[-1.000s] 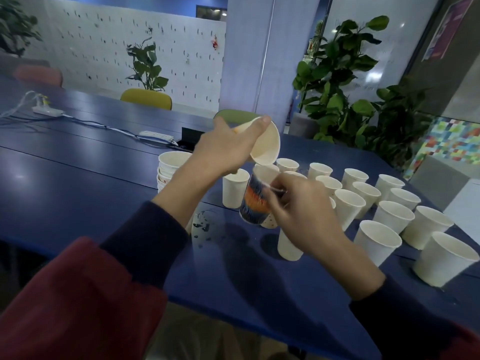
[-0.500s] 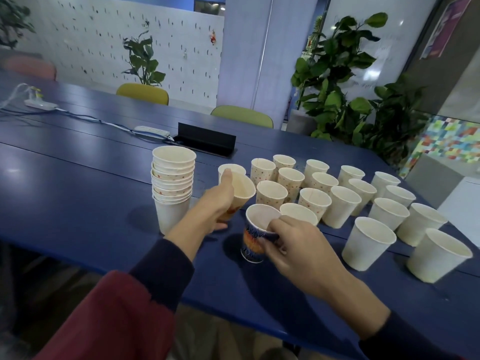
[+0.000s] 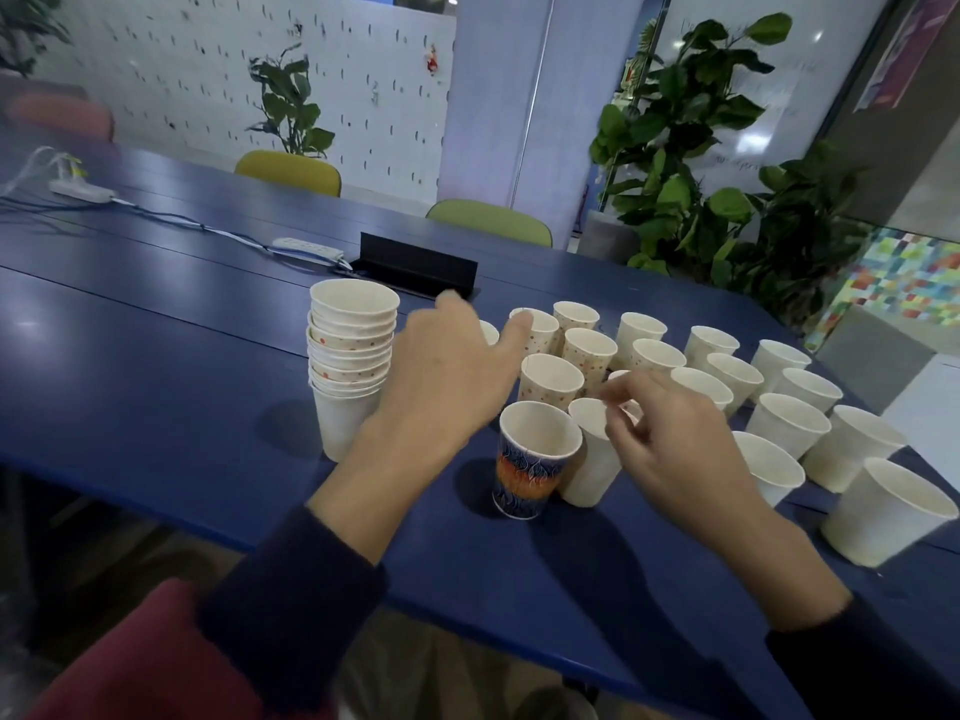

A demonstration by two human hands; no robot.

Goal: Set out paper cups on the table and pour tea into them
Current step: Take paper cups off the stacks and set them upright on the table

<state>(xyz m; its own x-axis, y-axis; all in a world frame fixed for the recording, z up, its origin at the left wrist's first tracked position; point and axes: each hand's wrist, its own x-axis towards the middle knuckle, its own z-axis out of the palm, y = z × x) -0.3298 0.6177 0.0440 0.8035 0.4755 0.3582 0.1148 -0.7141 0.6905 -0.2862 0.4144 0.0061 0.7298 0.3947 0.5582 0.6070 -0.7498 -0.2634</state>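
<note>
Centre frame: patterned cup [image 3: 530,470] is now set down and released; left hand [image 3: 441,387] and right hand [image 3: 670,439] are emptied, fingers loose.

Office meeting space, long blue table [image 3: 156,330], power strips [image 3: 306,247], chairs [image 3: 288,171], potted plants [image 3: 685,137]

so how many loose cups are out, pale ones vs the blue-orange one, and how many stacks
pale cups: 18 in view, one partly behind the left hand, one partly behind the right hand
blue-orange cup: 1
stack: 1
total: 19 loose cups, 1 stack
</note>
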